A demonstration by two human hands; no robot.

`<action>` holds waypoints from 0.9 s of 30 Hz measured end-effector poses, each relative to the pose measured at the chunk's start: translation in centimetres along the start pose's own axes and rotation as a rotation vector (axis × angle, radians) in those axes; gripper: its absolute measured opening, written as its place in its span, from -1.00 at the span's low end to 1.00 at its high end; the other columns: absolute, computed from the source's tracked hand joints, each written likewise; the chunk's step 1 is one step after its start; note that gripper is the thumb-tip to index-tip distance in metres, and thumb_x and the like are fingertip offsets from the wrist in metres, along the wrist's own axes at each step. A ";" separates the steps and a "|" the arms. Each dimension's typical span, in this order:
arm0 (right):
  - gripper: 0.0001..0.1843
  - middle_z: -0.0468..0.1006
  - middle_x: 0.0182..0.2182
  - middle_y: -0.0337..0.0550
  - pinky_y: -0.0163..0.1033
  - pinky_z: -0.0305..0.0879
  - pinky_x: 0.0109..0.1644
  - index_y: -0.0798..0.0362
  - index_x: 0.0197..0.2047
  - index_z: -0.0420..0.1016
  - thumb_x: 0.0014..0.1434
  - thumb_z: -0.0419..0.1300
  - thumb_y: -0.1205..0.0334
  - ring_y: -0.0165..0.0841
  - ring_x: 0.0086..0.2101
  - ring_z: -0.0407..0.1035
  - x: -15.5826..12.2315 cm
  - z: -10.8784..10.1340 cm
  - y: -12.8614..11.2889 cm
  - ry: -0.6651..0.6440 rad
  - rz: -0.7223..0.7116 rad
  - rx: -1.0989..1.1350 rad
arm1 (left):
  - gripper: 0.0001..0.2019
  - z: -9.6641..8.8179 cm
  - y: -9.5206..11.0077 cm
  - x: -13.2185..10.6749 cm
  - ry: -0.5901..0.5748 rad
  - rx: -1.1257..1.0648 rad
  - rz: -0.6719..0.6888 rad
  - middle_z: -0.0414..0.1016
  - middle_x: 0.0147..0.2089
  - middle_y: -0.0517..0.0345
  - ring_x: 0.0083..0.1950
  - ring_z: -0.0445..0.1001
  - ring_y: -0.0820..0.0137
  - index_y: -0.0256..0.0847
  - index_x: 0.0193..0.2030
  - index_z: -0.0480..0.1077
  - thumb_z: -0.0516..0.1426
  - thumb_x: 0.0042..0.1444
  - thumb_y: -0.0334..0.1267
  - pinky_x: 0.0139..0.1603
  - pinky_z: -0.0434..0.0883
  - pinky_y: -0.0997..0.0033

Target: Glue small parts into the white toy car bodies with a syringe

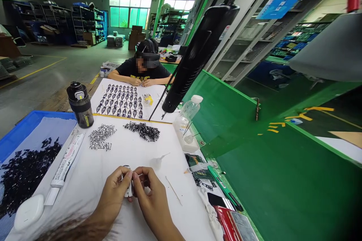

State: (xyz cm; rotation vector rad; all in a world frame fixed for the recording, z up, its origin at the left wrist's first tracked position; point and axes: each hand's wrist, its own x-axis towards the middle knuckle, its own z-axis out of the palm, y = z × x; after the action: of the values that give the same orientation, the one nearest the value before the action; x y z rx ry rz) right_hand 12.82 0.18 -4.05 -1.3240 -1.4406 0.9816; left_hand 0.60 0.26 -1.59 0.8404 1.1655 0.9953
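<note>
My left hand (pixel 113 192) and my right hand (pixel 151 192) meet low in the view, both pinching a small white-and-silver part (pixel 128 185) between fingers and thumbs. Most of that part is hidden by my fingers. Beyond them, on a white work sheet (pixel 85 180), lie a loose pile of silver metal pins (pixel 102 136) and a pile of dark metal pieces (pixel 143 131). A white tube (pixel 67 161) lies left of my hands. A thin wooden stick (pixel 173 190) lies to their right, not touching them.
A blue tray (pixel 25 131) of black parts (pixel 28 173) sits at the left, beside a black water bottle (pixel 80 104). Ahead, a seated person (pixel 141 68) faces rows of dark parts (pixel 120 101). A black cylindrical device (pixel 198 58) hangs above a plastic bottle (pixel 190 107) and green bench panels (pixel 234 113).
</note>
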 end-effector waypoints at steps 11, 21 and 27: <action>-0.66 0.44 -0.55 -0.26 -0.31 0.28 -0.49 0.02 -0.25 0.40 0.33 0.08 -0.08 -0.39 -0.54 0.35 -0.1 -0.1 0.1 0.004 0.006 0.008 | -0.63 0.0 0.1 -0.1 -0.043 -0.002 0.005 0.39 -0.37 0.18 -0.33 0.34 0.37 -0.19 -0.32 0.44 0.19 0.11 0.13 -0.42 0.36 0.45; -0.63 0.45 -0.53 -0.24 -0.29 0.28 -0.48 0.01 -0.26 0.41 0.30 0.08 -0.13 -0.37 -0.52 0.35 0.1 -0.1 -0.1 0.027 0.046 -0.020 | -0.68 0.0 -0.2 0.1 -0.058 -0.013 0.000 0.48 -0.29 0.12 -0.31 0.38 0.35 -0.18 -0.24 0.47 0.20 0.12 0.06 -0.41 0.35 0.43; -0.61 0.45 -0.53 -0.23 -0.29 0.30 -0.48 0.02 -0.28 0.42 0.28 0.09 -0.14 -0.36 -0.52 0.35 0.1 -0.5 -0.8 0.003 0.070 -0.011 | -0.72 -0.1 -0.1 -0.1 -0.058 -0.007 0.003 0.50 -0.30 0.10 -0.31 0.39 0.33 -0.18 -0.23 0.49 0.16 0.15 0.01 -0.41 0.35 0.41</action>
State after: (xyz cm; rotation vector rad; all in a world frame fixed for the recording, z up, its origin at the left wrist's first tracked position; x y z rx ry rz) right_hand 13.08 0.16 -3.15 -1.3909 -1.4069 1.0178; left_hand 0.57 0.15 -1.71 0.8603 1.1107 0.9709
